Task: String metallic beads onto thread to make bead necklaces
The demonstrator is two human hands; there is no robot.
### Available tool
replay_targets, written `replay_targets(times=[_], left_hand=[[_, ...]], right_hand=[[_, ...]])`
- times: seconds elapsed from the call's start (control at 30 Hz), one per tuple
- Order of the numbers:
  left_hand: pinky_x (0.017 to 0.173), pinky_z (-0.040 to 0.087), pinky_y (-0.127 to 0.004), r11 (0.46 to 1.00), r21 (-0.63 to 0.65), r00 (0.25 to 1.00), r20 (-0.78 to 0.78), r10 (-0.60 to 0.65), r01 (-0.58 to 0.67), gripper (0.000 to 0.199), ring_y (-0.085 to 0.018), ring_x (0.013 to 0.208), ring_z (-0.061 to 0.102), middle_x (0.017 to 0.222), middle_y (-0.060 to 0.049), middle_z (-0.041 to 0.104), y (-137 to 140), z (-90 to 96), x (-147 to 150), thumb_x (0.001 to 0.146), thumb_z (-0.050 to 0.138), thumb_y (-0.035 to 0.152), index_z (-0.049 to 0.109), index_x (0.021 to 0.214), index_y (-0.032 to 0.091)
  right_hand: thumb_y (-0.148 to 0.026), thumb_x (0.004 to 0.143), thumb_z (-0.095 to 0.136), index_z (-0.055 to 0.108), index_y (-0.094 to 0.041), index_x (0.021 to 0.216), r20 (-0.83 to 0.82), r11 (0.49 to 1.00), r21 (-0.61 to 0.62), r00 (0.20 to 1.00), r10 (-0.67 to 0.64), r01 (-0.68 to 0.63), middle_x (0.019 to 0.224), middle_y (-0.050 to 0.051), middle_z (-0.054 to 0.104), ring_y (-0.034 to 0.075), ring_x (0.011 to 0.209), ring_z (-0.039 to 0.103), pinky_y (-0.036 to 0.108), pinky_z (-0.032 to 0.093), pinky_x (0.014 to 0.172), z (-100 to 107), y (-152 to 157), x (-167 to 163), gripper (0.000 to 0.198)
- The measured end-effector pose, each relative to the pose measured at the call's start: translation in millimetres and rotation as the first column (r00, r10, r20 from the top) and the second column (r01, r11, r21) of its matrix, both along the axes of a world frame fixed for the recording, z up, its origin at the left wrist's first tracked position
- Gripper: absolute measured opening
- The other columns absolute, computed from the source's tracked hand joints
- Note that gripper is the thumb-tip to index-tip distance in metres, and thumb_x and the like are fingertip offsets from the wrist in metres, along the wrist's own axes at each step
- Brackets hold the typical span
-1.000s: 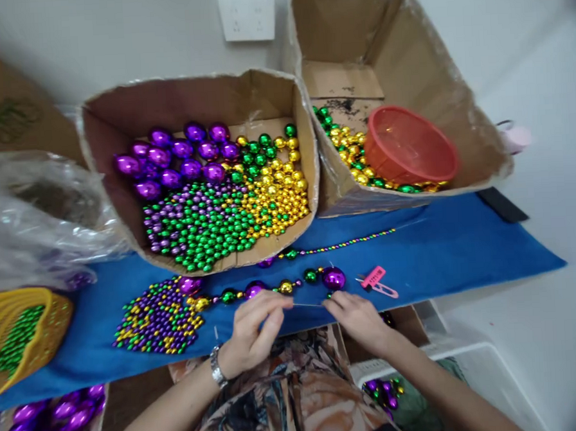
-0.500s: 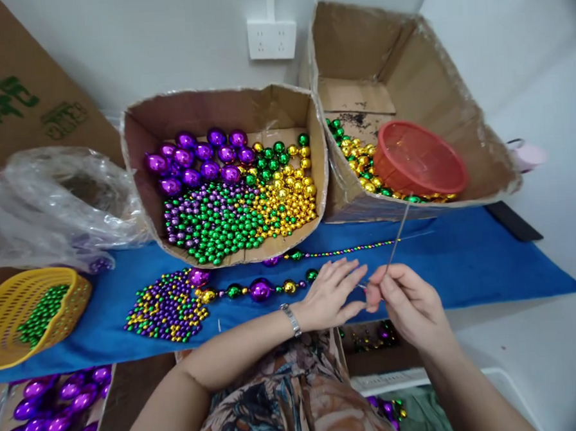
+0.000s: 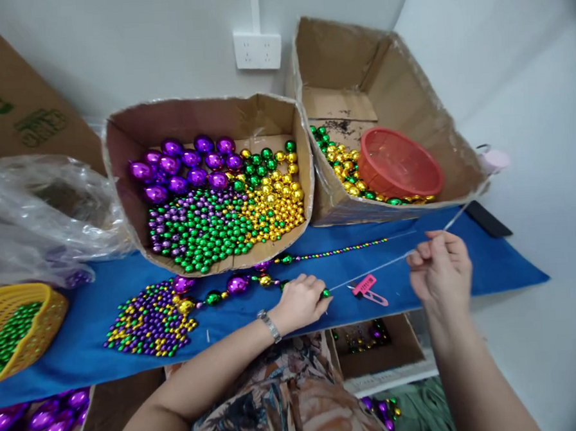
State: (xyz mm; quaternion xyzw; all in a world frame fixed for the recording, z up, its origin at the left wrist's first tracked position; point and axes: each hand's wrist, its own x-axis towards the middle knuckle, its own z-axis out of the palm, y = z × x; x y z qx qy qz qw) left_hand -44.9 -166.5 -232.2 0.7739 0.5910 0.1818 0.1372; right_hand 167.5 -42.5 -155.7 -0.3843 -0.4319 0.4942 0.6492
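Note:
My left hand (image 3: 299, 300) is closed on the end of a strand of large purple, gold and green beads (image 3: 224, 289) lying on the blue cloth (image 3: 455, 277); a small green bead shows at my fingertips. My right hand (image 3: 439, 268) pinches a long thin needle (image 3: 455, 218) with a taut thread (image 3: 368, 272) running back to my left hand. A pile of small mixed beads (image 3: 151, 319) sits at the strand's left end. A pink thread clipper (image 3: 369, 288) lies between my hands.
A cardboard box (image 3: 121, 160) of purple, green and gold beads stands behind. A second box (image 3: 407, 87) holds a red basket (image 3: 398, 164). A thin bead strand (image 3: 342, 249), a yellow basket (image 3: 23, 326) and a plastic bag (image 3: 41, 209) are nearby.
My right hand has moved right and away, drawing the thread taut. My left hand has closed onto the strand's end, covering the big purple bead seen earlier.

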Motion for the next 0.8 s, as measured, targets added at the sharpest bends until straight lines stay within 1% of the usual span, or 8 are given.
replay_targets(times=[0.07, 0.13, 0.23, 0.3, 0.43, 0.53, 0.63, 0.8], left_hand=[[0.067, 0.044, -0.031, 0.999, -0.031, 0.998, -0.057, 0.019, -0.021, 0.026, -0.022, 0.082, 0.056, 0.083, -0.006, 0.061, -5.5, 4.1, -4.5, 0.091, 0.046, 0.041, 0.056, 0.086, 0.018], [0.067, 0.045, -0.032, 0.997, -0.068, 0.994, -0.105, 0.026, -0.033, 0.025, -0.023, 0.084, 0.056, 0.085, -0.006, 0.061, -10.0, 5.7, -8.5, 0.091, 0.046, 0.04, 0.056, 0.086, 0.018], [0.066, 0.047, -0.033, 0.99, -0.133, 0.988, -0.151, 0.017, -0.037, 0.026, -0.024, 0.085, 0.057, 0.088, -0.007, 0.06, -16.9, 4.8, -14.2, 0.089, 0.047, 0.042, 0.056, 0.088, 0.018], [0.067, 0.049, -0.034, 0.986, -0.161, 0.987, -0.16, 0.007, -0.033, 0.03, -0.025, 0.087, 0.057, 0.092, -0.008, 0.059, -22.1, 3.3, -18.2, 0.088, 0.048, 0.046, 0.057, 0.093, 0.017], [0.075, 0.051, -0.038, 0.981, -0.196, 0.991, -0.13, -0.041, 0.015, 0.051, -0.028, 0.092, 0.057, 0.102, -0.011, 0.059, -31.2, 0.4, -24.3, 0.085, 0.049, 0.056, 0.053, 0.114, 0.016], [0.078, 0.051, -0.042, 0.978, -0.205, 0.99, -0.121, -0.072, 0.046, 0.07, -0.031, 0.096, 0.057, 0.108, -0.013, 0.059, -35.2, -3.1, -26.3, 0.082, 0.049, 0.062, 0.042, 0.131, 0.013], [0.079, 0.051, -0.041, 0.98, -0.2, 0.99, -0.129, -0.049, 0.023, 0.072, -0.031, 0.099, 0.056, 0.111, -0.014, 0.059, -38.4, -7.3, -28.0, 0.086, 0.049, 0.056, 0.03, 0.141, 0.013], [0.078, 0.051, -0.038, 0.983, -0.181, 0.99, -0.143, -0.01, -0.016, 0.072, -0.028, 0.097, 0.055, 0.107, -0.012, 0.058, -46.2, -11.0, -31.9, 0.088, 0.051, 0.035, 0.015, 0.148, 0.016]], right_hand=[[-0.039, 0.075, 0.076, 0.059, -0.02, 0.084, -0.017, 0.999, -0.029, 0.999, -0.044, 0.044, 0.053, -0.008, 0.045, 0.005, 0.047, 0.04, 0.014, 0.038, 0.044, -12.5, 10.5, 1.7, 0.027], [-0.04, 0.073, 0.076, 0.058, -0.02, 0.085, -0.027, 0.995, -0.037, 0.995, -0.096, 0.095, 0.053, -0.009, 0.046, 0.005, 0.046, 0.041, 0.013, 0.038, 0.044, -19.7, 19.6, 3.8, 0.03], [-0.042, 0.071, 0.077, 0.057, -0.02, 0.086, -0.017, 0.988, -0.06, 0.989, -0.145, 0.143, 0.055, -0.009, 0.051, 0.004, 0.044, 0.043, 0.013, 0.037, 0.042, -21.7, 29.6, 5.6, 0.033], [-0.042, 0.071, 0.077, 0.057, -0.019, 0.086, 0.001, 0.988, -0.075, 0.991, -0.135, 0.135, 0.057, -0.008, 0.055, 0.004, 0.043, 0.045, 0.013, 0.038, 0.041, -19.9, 33.0, 4.1, 0.034], [-0.038, 0.075, 0.074, 0.057, -0.019, 0.086, 0.006, 0.992, -0.062, 0.994, -0.111, 0.111, 0.059, -0.006, 0.058, 0.005, 0.042, 0.046, 0.014, 0.039, 0.041, -16.6, 36.5, -3.6, 0.027], [-0.031, 0.082, 0.067, 0.057, -0.019, 0.085, -0.003, 0.989, -0.076, 0.992, -0.128, 0.127, 0.058, -0.005, 0.057, 0.006, 0.042, 0.045, 0.015, 0.039, 0.04, -14.9, 42.4, -6.9, 0.015], [-0.024, 0.088, 0.058, 0.057, -0.021, 0.084, 0.007, 0.981, -0.083, 0.984, -0.178, 0.178, 0.058, -0.005, 0.056, 0.006, 0.042, 0.046, 0.016, 0.038, 0.04, -11.5, 49.8, -5.6, 0.006], [-0.018, 0.092, 0.049, 0.056, -0.02, 0.085, 0.031, 0.98, -0.055, 0.981, -0.191, 0.192, 0.056, -0.006, 0.055, 0.006, 0.041, 0.045, 0.016, 0.038, 0.041, -6.0, 53.5, -4.3, 0.01]])
